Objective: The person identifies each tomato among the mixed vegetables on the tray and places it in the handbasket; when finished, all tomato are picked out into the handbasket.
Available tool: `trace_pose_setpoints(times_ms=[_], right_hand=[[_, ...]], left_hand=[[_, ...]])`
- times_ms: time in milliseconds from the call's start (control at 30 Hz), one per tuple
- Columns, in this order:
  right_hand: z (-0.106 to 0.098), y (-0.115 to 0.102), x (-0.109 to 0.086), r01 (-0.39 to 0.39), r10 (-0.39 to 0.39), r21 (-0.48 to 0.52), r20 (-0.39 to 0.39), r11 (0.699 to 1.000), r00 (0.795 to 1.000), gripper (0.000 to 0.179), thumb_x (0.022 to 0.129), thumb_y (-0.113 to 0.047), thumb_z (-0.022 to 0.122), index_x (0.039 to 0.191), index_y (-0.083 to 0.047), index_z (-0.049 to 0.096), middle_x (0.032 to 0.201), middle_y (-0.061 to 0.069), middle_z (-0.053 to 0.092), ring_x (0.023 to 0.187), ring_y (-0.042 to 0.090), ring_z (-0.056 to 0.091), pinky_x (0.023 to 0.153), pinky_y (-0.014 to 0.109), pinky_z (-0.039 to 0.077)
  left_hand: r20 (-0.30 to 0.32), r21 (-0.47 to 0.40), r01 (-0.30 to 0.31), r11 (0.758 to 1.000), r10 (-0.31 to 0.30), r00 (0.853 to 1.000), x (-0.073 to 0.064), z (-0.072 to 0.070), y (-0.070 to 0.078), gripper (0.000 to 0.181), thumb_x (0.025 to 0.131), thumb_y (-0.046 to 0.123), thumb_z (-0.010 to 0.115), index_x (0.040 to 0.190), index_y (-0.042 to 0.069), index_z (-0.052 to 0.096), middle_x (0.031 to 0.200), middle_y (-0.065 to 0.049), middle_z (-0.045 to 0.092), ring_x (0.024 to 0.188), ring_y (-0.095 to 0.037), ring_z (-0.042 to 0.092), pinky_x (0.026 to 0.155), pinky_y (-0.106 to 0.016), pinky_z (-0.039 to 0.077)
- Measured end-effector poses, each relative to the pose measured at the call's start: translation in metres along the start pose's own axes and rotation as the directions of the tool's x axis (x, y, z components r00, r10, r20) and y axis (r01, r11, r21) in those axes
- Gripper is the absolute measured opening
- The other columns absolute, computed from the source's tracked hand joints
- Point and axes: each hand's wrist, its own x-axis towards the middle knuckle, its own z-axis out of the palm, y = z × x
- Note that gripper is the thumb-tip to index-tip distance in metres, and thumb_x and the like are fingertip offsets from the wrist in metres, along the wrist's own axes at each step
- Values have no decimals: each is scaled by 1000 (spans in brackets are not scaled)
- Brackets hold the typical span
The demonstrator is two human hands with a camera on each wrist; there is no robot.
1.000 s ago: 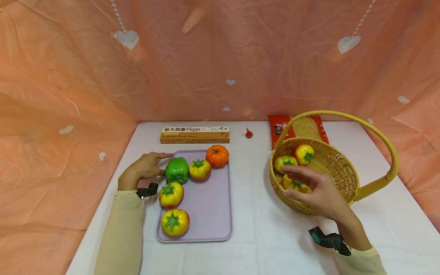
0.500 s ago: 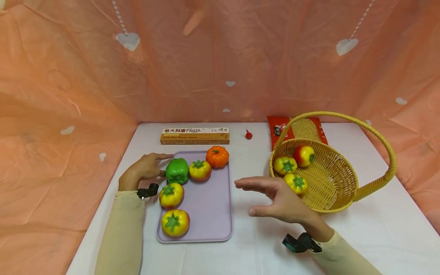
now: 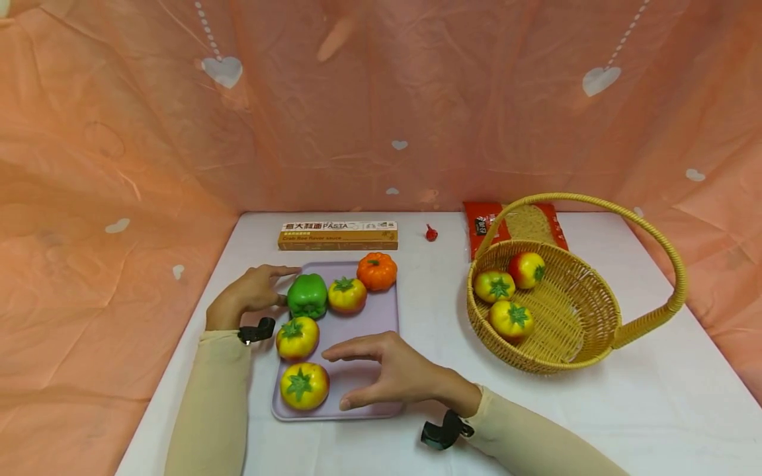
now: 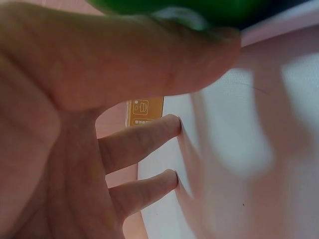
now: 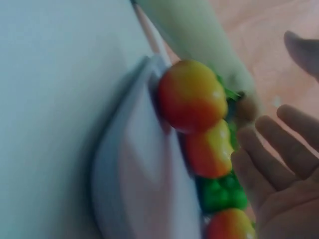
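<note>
Judging by the reach, the step in hand is taking the near tomato (image 3: 305,386), which sits in the near left corner of the tray (image 3: 372,317), its green leaves on top. To do it well, we should bring the right hand (image 3: 393,370) in low and level until the near tomato lies between thumb and fingers, then close gently around its sides, for so smooth and round a thing looks apt to roll. We should mind the second tomato (image 3: 297,338) just beyond; fingers swinging too wide could nudge it towards the pepper (image 3: 307,296). A straight lift would probably spare both. As for pose, our right hand hovers over the tray to the right of the near tomato, the sleeve (image 3: 530,423) slanting in from the lower right, palm turned towards it, thumb on our side and fingers on the far side, well parted with nothing between them. Our left hand (image 3: 253,289) is beside the tray's far left corner, its fingers loosely bent and gripping nothing we can see; two fingertips rest on the table (image 3: 440,297), and whether its thumb touches the pepper we cannot tell.
</note>
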Motion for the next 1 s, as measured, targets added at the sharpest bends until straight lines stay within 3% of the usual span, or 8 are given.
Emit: trace_pose_setpoints(times_ms=[200, 600, 1000], right_hand=[[20, 10, 17, 57, -57, -85, -1, 995, 998, 60, 86, -17, 96, 141, -8, 72, 143, 5, 75, 134, 9, 69, 114, 27, 54], [39, 12, 35, -44, 49, -161, 30, 986, 998, 57, 89, -17, 93, 142, -12, 72, 142, 1, 75, 130, 0, 65, 113, 17, 50], [39, 13, 34, -48, 56, -142, 51, 989, 997, 57, 92, -22, 91, 145, -17, 70, 146, -3, 72, 131, -2, 63, 114, 19, 50]], left_hand=[[0, -2, 6, 1000, -6, 1000, 1, 0, 0, 74, 90, 19, 82, 160, 14, 57, 159, -33, 55, 147, -57, 48, 120, -77, 38], [4, 6, 28, 1000, -28, 1000, 1, 0, 1, 74, 91, 18, 82, 161, 15, 57, 158, -35, 54, 148, -58, 47, 120, -77, 37], [5, -6, 20, 1000, -20, 1000, 2, 0, 0, 75, 90, 19, 83, 161, 15, 57, 159, -34, 54, 148, -57, 47, 120, -77, 37]])
